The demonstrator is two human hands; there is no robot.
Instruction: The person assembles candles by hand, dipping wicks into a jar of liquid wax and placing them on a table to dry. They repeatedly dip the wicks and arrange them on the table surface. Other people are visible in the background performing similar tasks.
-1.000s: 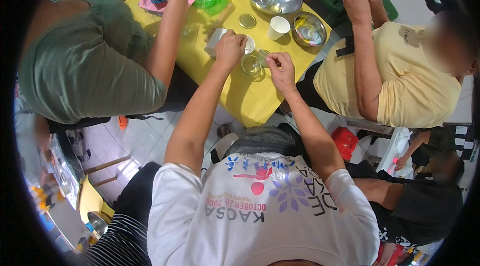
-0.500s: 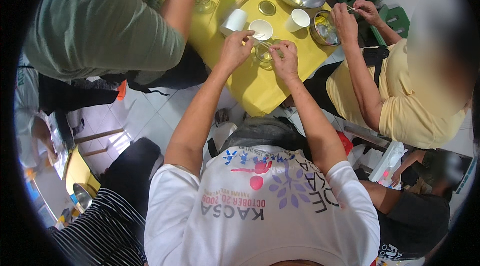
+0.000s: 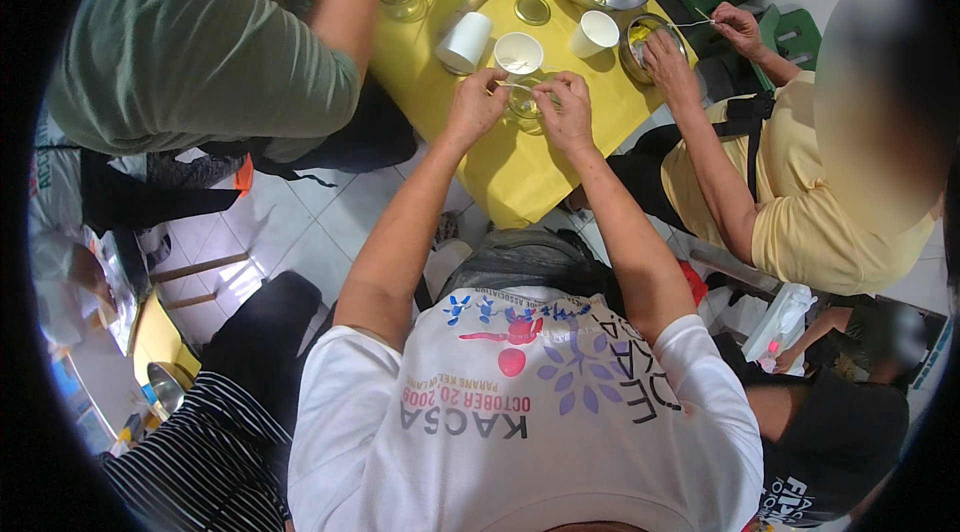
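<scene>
Yellow tablecloth [image 3: 502, 177] underneath; at left, a clear jar [image 3: 403, 0] and a white cup [image 3: 466, 40], then the left hand [image 3: 476, 110], narrowly pinching a white string [image 3: 519, 86]. Held over a glass jar [image 3: 526, 106], near a paper cup [image 3: 518, 53], across to the right hand [image 3: 566, 112], pinching likewise. Farther right, another cup [image 3: 598, 34] and a metal bowl [image 3: 628, 60], touched by a co-worker's hand [image 3: 672, 67].
</scene>
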